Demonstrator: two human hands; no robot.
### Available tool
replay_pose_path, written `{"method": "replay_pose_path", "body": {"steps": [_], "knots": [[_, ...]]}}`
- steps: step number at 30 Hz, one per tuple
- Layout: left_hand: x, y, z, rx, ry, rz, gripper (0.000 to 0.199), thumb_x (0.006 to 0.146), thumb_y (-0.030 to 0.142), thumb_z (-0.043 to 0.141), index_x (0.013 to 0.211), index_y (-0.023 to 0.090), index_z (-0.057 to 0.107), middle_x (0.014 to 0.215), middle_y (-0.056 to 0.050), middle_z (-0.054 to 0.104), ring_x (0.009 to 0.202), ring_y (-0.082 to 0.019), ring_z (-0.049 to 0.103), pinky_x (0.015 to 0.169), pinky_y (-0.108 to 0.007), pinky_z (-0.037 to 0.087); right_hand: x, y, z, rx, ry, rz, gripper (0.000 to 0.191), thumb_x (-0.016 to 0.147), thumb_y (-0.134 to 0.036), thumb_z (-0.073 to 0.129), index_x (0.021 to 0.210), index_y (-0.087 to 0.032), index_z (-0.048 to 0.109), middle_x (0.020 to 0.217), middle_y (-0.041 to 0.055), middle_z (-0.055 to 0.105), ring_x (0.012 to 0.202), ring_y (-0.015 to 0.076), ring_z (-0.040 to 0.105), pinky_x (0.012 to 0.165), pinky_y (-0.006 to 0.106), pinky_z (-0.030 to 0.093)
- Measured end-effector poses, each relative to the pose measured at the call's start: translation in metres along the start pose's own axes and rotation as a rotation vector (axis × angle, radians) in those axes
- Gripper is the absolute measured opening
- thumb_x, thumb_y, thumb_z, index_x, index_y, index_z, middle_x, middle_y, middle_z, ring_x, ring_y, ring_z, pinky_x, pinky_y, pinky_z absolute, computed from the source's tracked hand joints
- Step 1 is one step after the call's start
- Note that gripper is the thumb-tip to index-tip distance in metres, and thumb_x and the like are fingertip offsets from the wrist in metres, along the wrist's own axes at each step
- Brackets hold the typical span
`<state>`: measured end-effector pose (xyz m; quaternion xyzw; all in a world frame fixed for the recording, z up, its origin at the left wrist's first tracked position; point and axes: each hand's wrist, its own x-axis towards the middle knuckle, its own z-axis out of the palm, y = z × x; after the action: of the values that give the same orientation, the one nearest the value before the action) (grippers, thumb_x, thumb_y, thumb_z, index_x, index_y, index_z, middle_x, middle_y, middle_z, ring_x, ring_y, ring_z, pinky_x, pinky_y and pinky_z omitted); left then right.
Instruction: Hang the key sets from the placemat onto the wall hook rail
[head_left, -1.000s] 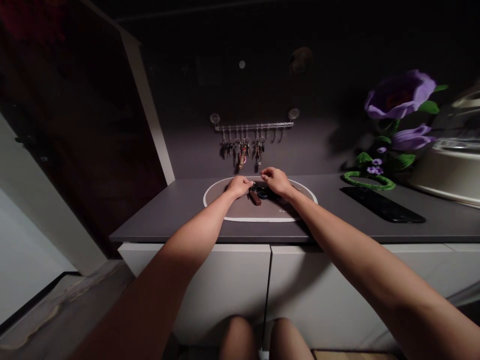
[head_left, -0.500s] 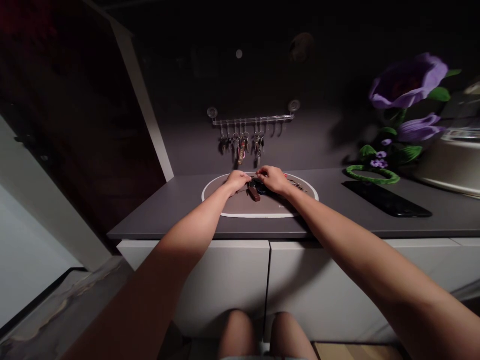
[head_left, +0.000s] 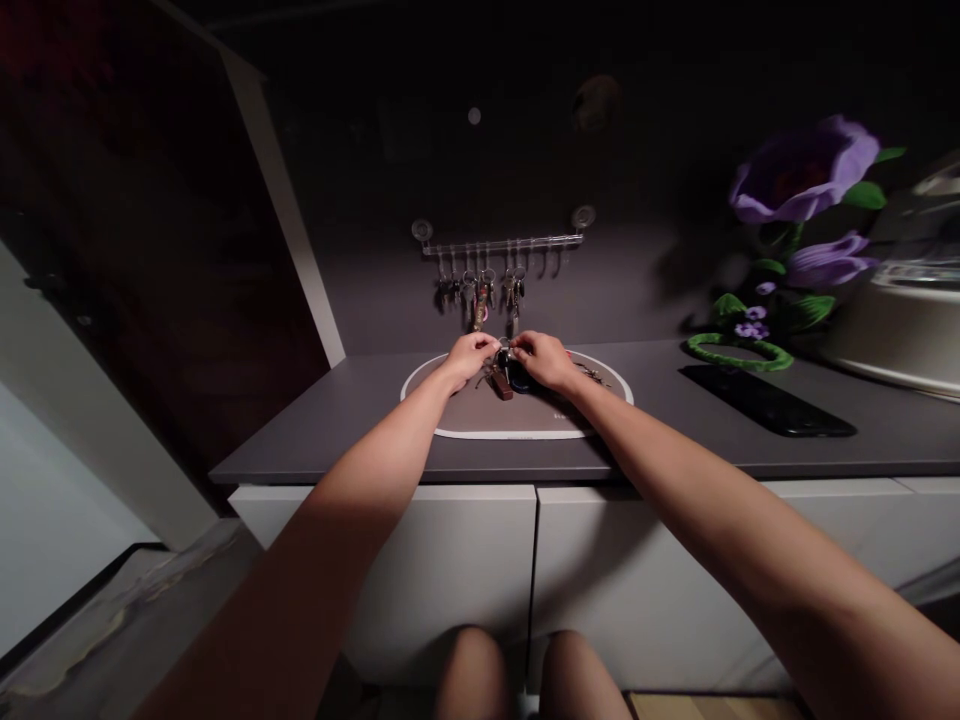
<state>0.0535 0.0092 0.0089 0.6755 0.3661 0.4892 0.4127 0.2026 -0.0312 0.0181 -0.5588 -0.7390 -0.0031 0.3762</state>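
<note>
Between my two hands hangs a bunch of keys (head_left: 505,361) on a ring, just above the oval mat. My left hand (head_left: 469,361) pinches the ring from the left side. From the right, my right hand (head_left: 543,359) pinches it too, fingertips close to those of the left. Below them a brown key fob (head_left: 501,385) and a dark round item (head_left: 520,378) are on the mat; I cannot tell whether the fob is attached to the held ring. More keys (head_left: 592,374) lie on the mat to the right, partly hidden by my right hand.
A clear hook rail (head_left: 502,244) on the wall carries several key bunches. The brown mat (head_left: 480,415) has a white rim and lies on the grey counter (head_left: 322,420). To the right are a black phone (head_left: 765,400), purple flowers (head_left: 806,180) and a pale, lamp-like object (head_left: 900,325).
Both hands have lifted the ring slightly, and its keys now hang visibly between the fingertips. The camera view has shifted a little.
</note>
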Motion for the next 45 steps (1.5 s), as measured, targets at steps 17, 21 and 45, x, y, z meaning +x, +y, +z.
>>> {"method": "replay_pose_path", "body": {"steps": [17, 21, 45], "knots": [[0.0, 0.009, -0.001, -0.436, -0.046, -0.003, 0.019, 0.067, 0.024, 0.067, 0.076, 0.013, 0.055, 0.072, 0.002, 0.056, 0.061, -0.005, 0.05, 0.058, -0.018, 0.038, 0.006, 0.005, 0.008, 0.626, 0.117, 0.003, 0.019, 0.07, -0.031, 0.059, 0.082, -0.017, 0.054, 0.076, -0.0005, 0.058, 0.07, 0.0108, 0.051, 0.07, 0.025, 0.04], [-0.004, 0.014, 0.0, -0.524, -0.052, -0.028, 0.017, 0.067, 0.02, 0.066, 0.075, 0.013, 0.053, 0.071, 0.002, 0.056, 0.063, -0.005, 0.051, 0.061, -0.019, 0.039, 0.005, -0.001, 0.005, 0.79, 0.059, -0.032, 0.022, 0.067, -0.031, 0.062, 0.083, -0.017, 0.056, 0.079, -0.0002, 0.059, 0.073, 0.0105, 0.052, 0.073, 0.026, 0.041], [-0.005, 0.007, 0.016, -0.26, -0.005, 0.072, 0.025, 0.079, 0.036, 0.05, 0.092, 0.016, 0.056, 0.081, -0.003, 0.06, 0.065, -0.009, 0.052, 0.056, -0.019, 0.038, 0.002, -0.01, -0.006, 1.065, 0.151, 0.202, 0.032, 0.059, -0.042, 0.067, 0.073, -0.017, 0.053, 0.069, -0.0035, 0.053, 0.065, 0.0083, 0.049, 0.061, 0.021, 0.042]]}}
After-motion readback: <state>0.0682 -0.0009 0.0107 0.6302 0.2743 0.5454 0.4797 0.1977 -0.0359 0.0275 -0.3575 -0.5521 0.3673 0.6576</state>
